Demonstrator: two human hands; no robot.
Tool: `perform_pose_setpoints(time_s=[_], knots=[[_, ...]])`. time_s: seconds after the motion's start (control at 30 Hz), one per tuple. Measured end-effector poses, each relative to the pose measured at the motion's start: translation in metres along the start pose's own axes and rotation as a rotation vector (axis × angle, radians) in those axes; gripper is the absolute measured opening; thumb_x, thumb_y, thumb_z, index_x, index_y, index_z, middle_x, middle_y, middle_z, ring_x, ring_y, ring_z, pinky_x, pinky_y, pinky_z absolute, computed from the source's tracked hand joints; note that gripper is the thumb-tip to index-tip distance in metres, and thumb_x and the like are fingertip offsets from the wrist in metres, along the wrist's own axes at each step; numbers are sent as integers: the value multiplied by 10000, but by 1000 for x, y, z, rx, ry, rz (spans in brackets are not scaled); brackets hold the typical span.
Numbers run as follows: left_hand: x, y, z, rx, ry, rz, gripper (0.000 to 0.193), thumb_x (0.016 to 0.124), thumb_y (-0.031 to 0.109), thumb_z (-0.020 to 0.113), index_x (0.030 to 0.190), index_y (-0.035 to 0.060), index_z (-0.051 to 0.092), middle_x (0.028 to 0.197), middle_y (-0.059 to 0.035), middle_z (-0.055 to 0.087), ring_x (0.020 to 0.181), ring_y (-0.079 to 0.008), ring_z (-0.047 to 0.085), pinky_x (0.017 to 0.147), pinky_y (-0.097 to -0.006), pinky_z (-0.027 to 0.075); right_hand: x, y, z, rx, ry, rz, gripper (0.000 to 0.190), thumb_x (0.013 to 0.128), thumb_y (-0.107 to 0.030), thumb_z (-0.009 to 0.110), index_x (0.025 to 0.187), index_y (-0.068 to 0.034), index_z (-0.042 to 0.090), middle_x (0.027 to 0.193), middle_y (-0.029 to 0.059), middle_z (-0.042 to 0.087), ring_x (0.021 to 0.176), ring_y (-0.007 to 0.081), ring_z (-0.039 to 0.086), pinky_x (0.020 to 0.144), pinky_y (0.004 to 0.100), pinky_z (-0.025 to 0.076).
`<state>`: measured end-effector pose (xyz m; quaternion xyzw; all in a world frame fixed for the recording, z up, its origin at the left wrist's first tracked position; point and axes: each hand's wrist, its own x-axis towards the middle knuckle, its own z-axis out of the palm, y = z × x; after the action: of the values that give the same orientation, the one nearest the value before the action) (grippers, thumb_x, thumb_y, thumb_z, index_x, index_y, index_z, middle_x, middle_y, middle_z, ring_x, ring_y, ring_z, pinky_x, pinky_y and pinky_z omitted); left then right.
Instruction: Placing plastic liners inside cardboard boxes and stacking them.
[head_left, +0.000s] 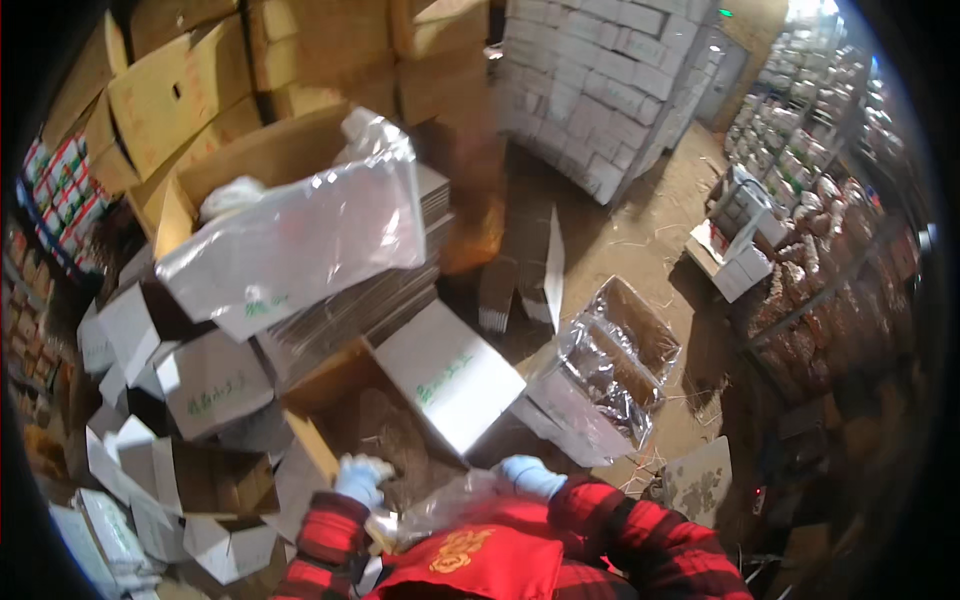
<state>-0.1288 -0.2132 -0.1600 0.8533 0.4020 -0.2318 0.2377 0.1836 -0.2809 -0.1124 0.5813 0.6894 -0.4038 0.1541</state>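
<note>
My left hand (361, 480), in a pale blue glove, is at the near left edge of an open cardboard box (352, 375); whether its fingers grip anything is unclear. My right hand (531, 475), gloved alike, is at the right end of a clear plastic bag (450, 504) that lies against my red apron (480, 555). Its fingertips are hard to make out. A white outer flap (450, 375) of the box, with green writing, folds out beyond my hands.
Stacked flat cardboard (352, 300) carries a large carton draped with plastic sheet (300, 240). Open white cartons (217, 382) crowd the left. A plastic-lined box (585, 405) stands on the floor at right. Wrapped boxes (585, 82) are piled behind; a small cart (731, 247) is farther right.
</note>
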Motion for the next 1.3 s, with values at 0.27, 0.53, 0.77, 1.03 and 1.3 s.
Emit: perform_pose_setpoints(time_s=[0.27, 0.53, 0.77, 1.03, 1.3], knots=[[-54, 36, -123, -842, 458, 466, 1114, 592, 318, 835, 1415, 30, 142, 1434, -138, 244, 1305, -237, 282, 1070, -348, 251, 3, -91, -74, 1036, 103, -204, 218, 814, -117, 610, 983, 16, 649, 729, 25, 626, 617, 87, 544, 558, 232, 451], [-33, 39, -107, -1780, 379, -217, 371, 759, 30, 647, 1120, 20, 562, 1081, -88, 586, 1015, -166, 539, 893, -285, 430, 6, -67, -74, 978, 261, -282, 210, 884, -140, 510, 983, 2, 628, 941, 81, 633, 845, 139, 559, 728, 288, 473], [-22, 63, -109, -1650, 745, 263, 187, 808, -63, 546, 973, -25, 624, 915, -58, 646, 843, -131, 599, 825, -264, 479, 4, -79, -66, 1197, 224, -320, 250, 907, -205, 530, 961, 9, 646, 775, 39, 654, 678, 105, 577, 641, 247, 478], [-31, 46, -120, -1239, 862, -113, 162, 848, 95, 572, 951, -11, 640, 832, -85, 676, 723, -94, 597, 665, -255, 486, 11, -52, -71, 1277, 580, -359, 634, 846, -290, 620, 1334, 11, 350, 1216, 146, 519, 1072, 227, 515, 921, 328, 407], [-51, 61, -134, -1062, 714, -150, 206, 832, 227, 649, 847, 22, 655, 657, -49, 602, 591, -81, 510, 565, -255, 441, 7, -89, -96, 1292, 682, -350, 277, 865, -172, 592, 1076, 7, 596, 868, 39, 631, 763, 114, 586, 709, 234, 453]])
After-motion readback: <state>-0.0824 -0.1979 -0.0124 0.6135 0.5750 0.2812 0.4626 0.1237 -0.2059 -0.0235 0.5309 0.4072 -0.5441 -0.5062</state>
